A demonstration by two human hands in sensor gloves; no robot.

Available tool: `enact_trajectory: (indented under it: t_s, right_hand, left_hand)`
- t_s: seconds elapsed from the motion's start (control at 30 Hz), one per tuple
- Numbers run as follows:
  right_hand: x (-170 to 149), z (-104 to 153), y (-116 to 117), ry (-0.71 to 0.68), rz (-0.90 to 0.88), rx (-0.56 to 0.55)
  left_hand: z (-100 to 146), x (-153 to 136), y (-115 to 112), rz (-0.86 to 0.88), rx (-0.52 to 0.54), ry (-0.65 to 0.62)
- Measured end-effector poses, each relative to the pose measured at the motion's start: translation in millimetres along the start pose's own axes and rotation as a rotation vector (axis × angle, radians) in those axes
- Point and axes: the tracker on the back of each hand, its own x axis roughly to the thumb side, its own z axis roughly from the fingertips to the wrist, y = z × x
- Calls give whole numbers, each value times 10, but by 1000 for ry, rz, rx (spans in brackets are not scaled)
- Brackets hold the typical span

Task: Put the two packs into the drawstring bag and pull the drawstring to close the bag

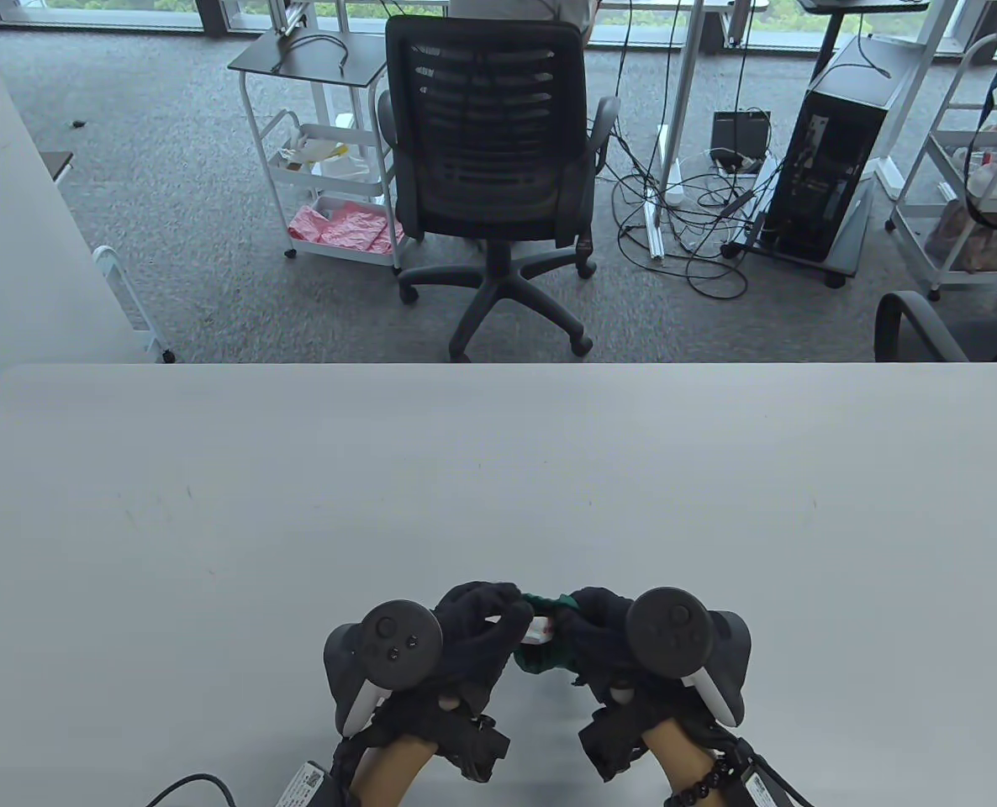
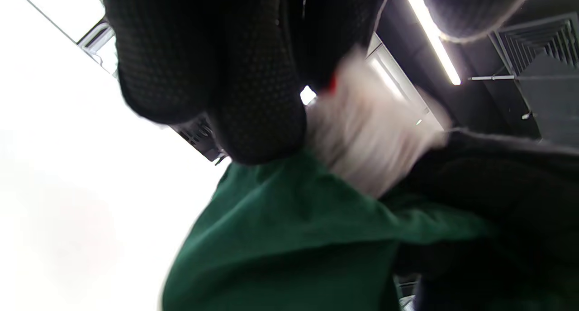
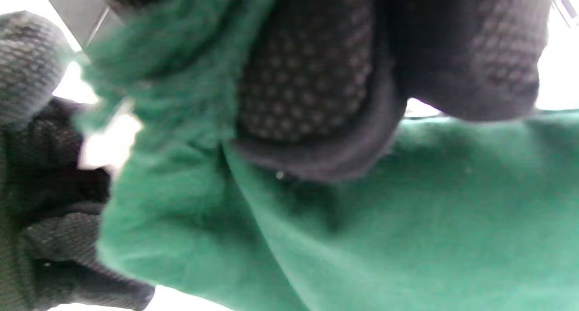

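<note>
— So where is the drawstring bag (image 1: 540, 656)?
— Near the near edge of the table (image 1: 297, 504), slightly right of the middle, bunched up between the two gloved hands and lifted a little off the surface. Only a small patch of its green cloth shows from above; both wrist views are mostly filled with it.

— And the packs?
— One white pack (image 1: 537, 630) sits at the bag's top, between the fingertips of both hands. In the left wrist view it is a blurred white block with a trace of red, poking out above the green cloth. A second pack I cannot make out.

— What is the left hand (image 1: 473, 630) doing?
— Its fingers are curled in toward the white pack and pinch it against the cloth.

— The right hand (image 1: 599, 635)?
— It grips the bag; in the right wrist view a dotted fingertip (image 3: 307, 84) presses into the green fabric with cloth folded around it.

— Anything beyond the table?
— A black mesh office chair (image 1: 490, 151) stands on the far side, a white trolley (image 1: 322, 168) to its left, and a black computer tower (image 1: 835, 168) with loose cables on the far right.
</note>
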Motion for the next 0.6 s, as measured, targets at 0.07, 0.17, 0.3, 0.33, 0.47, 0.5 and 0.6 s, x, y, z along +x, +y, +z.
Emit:
enact_trajectory:
  t_s: [0.07,0.17,0.3,0.33,0.47,0.5,0.6]
  right_hand:
    - [-16,-6,-5,8,-34,5]
    - [-40,-14,-18,19,-63,8]
    - [-71,-23,-53,29,-127,12]
    - [-79,-27,-52,28,-143,20]
    - [-63,-47,-11,-36,-191,77]
    - [-64,-44,-10,-24,-191,80]
    - [-92,-64,-40,-5,-60,90]
  left_hand:
    - [-6,-19,30,12,11,21]
    - [-24,-94,43,-63,-13,103]
    - [-65,-213,-6,-67,-128,181]
    - [-73,-232,-21,-31,-171,194]
    - [-98,-205,-64,-10,-260,192]
    - [-98,-194,-50,-21,-227,180]
    - [-66,-96,101,-7,-24,57]
